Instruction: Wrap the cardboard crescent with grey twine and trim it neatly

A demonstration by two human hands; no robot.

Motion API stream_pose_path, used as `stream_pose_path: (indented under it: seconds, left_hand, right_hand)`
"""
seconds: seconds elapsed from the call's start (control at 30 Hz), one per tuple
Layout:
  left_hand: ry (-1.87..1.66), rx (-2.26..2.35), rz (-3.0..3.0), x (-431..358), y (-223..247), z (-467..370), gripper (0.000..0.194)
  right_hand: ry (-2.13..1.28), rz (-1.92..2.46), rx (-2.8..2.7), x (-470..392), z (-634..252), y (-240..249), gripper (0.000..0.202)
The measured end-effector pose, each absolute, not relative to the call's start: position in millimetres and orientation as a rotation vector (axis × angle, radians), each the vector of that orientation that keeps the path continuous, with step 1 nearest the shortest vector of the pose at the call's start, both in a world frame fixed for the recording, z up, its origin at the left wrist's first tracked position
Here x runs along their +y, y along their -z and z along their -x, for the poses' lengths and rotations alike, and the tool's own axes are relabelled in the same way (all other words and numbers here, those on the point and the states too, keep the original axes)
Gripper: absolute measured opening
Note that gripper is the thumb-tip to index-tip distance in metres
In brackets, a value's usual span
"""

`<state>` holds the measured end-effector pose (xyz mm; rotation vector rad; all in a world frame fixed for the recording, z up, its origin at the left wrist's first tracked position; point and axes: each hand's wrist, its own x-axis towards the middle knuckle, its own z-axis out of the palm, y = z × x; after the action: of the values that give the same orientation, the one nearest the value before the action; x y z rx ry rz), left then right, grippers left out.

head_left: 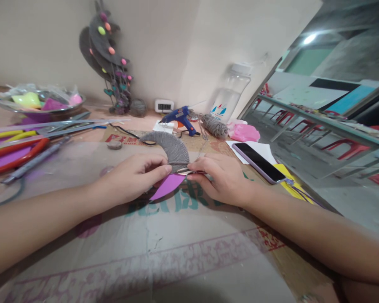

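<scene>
A crescent moon shape (177,148) is covered in grey yarn over its upper part, while its lower tip shows bare purple (168,187). My left hand (137,173) pinches the crescent from the left, thumb on its face. At its right edge my right hand (219,174) is closed, thumb and forefinger together on a strand of grey yarn. That strand runs up toward a skein of grey yarn (215,126) behind. Something thin and pale lies by the right fingertips; I cannot make out what it is.
A blue glue gun (181,119) and a water bottle (230,93) stand behind. On the left lie red-handled scissors (17,156), a pen (36,160) and a bowl (44,106). A phone (259,163) lies right. Crescents with pompoms (105,50) hang against the wall.
</scene>
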<state>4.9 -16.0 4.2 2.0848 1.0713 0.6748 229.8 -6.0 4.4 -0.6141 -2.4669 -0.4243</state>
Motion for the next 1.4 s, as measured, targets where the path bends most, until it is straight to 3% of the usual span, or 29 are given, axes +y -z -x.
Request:
stream_pose_path:
  seconds: [0.73, 1.4]
  left_hand:
    - [-0.670, 1.010, -1.961, -16.9, -4.3, -5.4, 0.030]
    - [-0.650, 1.022, -2.006, -15.9, -3.2, -4.0, 0.032]
  right_hand:
    - [0.506, 0.598, -2.518, -5.4, -230.0, -6.0, 0.020]
    - [0.317, 0.612, -2.442, -4.1, -231.7, -2.4, 0.018]
